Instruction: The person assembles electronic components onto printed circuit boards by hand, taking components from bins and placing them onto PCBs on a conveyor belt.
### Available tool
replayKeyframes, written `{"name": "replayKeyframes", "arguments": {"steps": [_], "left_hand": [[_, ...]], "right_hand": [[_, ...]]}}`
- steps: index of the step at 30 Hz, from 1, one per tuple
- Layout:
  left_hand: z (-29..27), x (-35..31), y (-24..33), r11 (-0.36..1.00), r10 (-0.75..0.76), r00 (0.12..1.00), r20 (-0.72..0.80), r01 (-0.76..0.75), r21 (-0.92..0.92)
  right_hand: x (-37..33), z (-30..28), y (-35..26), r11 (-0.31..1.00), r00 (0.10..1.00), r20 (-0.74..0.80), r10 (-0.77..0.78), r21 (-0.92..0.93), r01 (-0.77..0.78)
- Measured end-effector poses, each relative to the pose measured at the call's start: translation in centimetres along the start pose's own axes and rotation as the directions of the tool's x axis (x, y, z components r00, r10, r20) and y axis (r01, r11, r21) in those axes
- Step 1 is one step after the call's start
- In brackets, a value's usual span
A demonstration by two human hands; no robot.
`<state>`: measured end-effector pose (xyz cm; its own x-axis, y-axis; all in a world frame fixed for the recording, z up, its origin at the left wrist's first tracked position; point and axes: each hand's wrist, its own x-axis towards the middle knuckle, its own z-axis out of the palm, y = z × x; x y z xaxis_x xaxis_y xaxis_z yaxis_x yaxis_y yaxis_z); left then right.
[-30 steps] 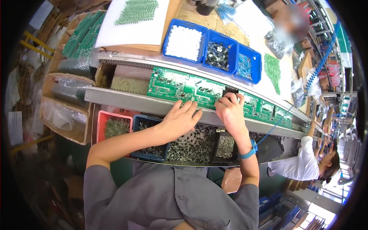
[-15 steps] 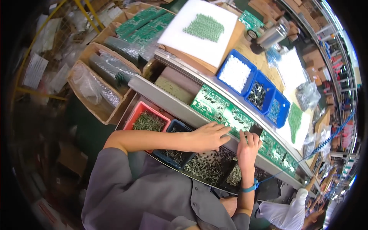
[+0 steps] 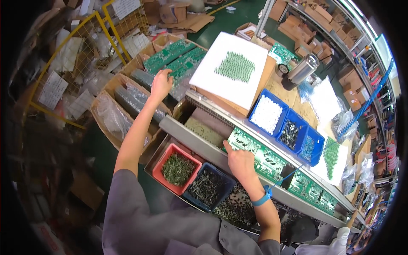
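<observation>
My left hand (image 3: 161,86) is stretched out to the far left, at the near edge of the green circuit boards (image 3: 178,59) stacked in a cardboard box. Its fingers are bent and apart, with nothing visible in them; whether they touch a board I cannot tell. My right hand (image 3: 241,164) is at the left end of a populated green circuit board (image 3: 250,142) in the metal rail track. Its index finger points toward the rail, the others are partly curled, and no held thing shows. A blue wrist strap (image 3: 262,196) circles my right wrist.
A red bin (image 3: 196,166) and a dark blue bin (image 3: 231,182) of small leaded parts stand before me. Beyond the rail (image 3: 191,144) are blue trays (image 3: 293,149) of parts, a white foam sheet (image 3: 208,70) with green parts and a steel flask (image 3: 304,70).
My left hand has left the rail and reached far left to the stacked boards. My right hand has moved left along the rail. Boards in the track have shifted; a gap now shows between them.
</observation>
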<state>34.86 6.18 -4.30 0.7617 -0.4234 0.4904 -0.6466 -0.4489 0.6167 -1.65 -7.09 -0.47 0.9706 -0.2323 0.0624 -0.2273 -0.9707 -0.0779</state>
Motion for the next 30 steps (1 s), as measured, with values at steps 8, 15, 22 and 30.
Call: {"name": "replayKeyframes", "arguments": {"steps": [8, 15, 22, 30], "left_hand": [[4.4, 5.3, -3.9, 0.888, -0.218, 0.944, 0.246, 0.087, 0.451], [5.1, 6.4, -2.5, 0.82, -0.409, 0.806, 0.428, 0.119, 0.559], [5.8, 6.7, -2.5, 0.864, -0.357, 0.818, 0.452, 0.104, 0.493], [8.1, 6.3, 0.4, 0.825, -0.438, 0.773, 0.459, 0.142, 0.547]], "right_hand": [[-3.5, -1.0, 2.5, 0.993, 0.994, 0.025, 0.107, 0.044, -0.108], [-6.5, -2.2, 5.1, 0.98, 0.983, 0.023, 0.18, 0.078, -0.181], [-12.8, -3.5, 9.4, 0.92, 0.92, 0.009, 0.393, 0.001, -0.393], [-23.7, -4.0, 15.9, 0.657, 0.668, -0.1, 0.737, -0.122, -0.744]]}}
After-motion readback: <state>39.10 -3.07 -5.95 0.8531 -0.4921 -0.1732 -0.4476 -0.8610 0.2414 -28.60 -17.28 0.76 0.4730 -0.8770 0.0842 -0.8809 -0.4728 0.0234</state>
